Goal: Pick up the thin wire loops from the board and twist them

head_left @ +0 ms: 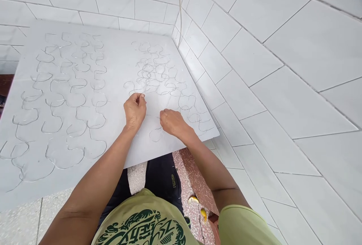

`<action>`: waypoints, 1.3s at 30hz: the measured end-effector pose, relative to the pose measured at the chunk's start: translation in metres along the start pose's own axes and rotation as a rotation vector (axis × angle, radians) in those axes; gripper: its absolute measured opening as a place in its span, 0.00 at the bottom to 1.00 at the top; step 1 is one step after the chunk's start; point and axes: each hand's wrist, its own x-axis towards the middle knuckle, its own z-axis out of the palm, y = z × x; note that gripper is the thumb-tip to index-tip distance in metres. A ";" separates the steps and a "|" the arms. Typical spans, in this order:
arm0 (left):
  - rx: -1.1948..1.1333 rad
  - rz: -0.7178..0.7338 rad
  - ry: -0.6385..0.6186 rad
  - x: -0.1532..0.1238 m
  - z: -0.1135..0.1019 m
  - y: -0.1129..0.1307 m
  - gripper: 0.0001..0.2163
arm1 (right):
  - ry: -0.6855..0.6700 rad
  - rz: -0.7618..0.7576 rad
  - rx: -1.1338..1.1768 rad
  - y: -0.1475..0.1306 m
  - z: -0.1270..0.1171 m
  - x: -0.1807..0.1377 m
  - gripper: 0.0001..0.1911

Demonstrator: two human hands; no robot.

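Thin bent wires lie spread over a white board (117, 49). My left hand (135, 111) is closed in a pinch just above the board, below the right-hand cluster of wires (158, 69). Whatever its fingertips hold is too fine to make out. To its right, my right hand (173, 121) is also closed, fingers curled and knuckles up. A thin curved wire (154, 139) runs out from under its fingers toward the board's near edge. More looped wires (186, 103) lie just to the right of this hand.
On the board's left half, bent wires (58, 101) lie in rough columns. White tiled walls (240, 68) close in behind and on the right. A pale cable (180, 11) hangs in the corner. Below the board are a speckled floor (137, 177) and yellow-edged footwear (203, 215).
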 end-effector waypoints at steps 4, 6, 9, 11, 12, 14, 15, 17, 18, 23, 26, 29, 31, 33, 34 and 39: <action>0.007 -0.001 0.005 0.001 -0.003 0.001 0.09 | 0.044 -0.014 -0.040 0.002 0.002 0.009 0.08; 0.014 -0.001 0.013 0.002 -0.004 0.002 0.09 | 0.070 -0.001 0.002 0.004 0.001 0.014 0.07; 0.031 0.002 0.024 0.002 -0.006 0.002 0.09 | 0.149 0.013 0.110 0.006 -0.003 0.023 0.06; 0.055 0.014 0.019 0.003 -0.007 0.002 0.09 | 0.198 0.025 0.220 0.007 -0.007 0.031 0.05; 0.068 0.022 0.013 0.004 -0.007 0.001 0.09 | 0.219 0.031 0.282 0.008 -0.010 0.035 0.06; 0.091 0.040 0.005 0.004 -0.008 0.001 0.09 | 0.263 0.028 0.382 0.010 -0.017 0.042 0.06; 0.097 0.048 0.007 0.005 -0.008 0.000 0.09 | 0.279 0.016 0.399 0.011 -0.020 0.044 0.06; 0.101 0.058 0.020 0.005 -0.009 0.000 0.09 | 0.234 -0.018 0.355 0.011 -0.026 0.049 0.04; 0.102 0.060 0.025 0.005 -0.009 0.000 0.09 | 0.174 -0.032 0.306 0.010 -0.029 0.051 0.03; 0.111 0.066 0.006 0.003 -0.008 0.000 0.09 | -0.037 -0.048 0.039 -0.004 -0.030 0.062 0.08; 0.119 0.062 0.010 0.002 -0.007 0.000 0.08 | 0.008 -0.057 -0.030 -0.009 -0.025 0.069 0.10; 0.131 0.059 0.022 0.003 -0.007 0.000 0.08 | 0.148 -0.052 0.091 -0.001 -0.018 0.071 0.07; 0.134 0.048 0.016 0.004 -0.007 0.000 0.09 | 0.230 -0.035 0.316 0.009 -0.013 0.070 0.05; 0.131 0.024 -0.004 0.004 -0.008 0.000 0.10 | 0.267 -0.009 0.600 0.018 -0.009 0.071 0.04; 0.131 0.012 -0.017 0.003 -0.007 0.000 0.11 | 0.280 0.012 0.731 0.022 -0.008 0.072 0.03; 0.117 0.002 -0.135 0.001 -0.006 0.001 0.16 | 0.392 0.142 1.094 0.026 -0.005 0.081 0.02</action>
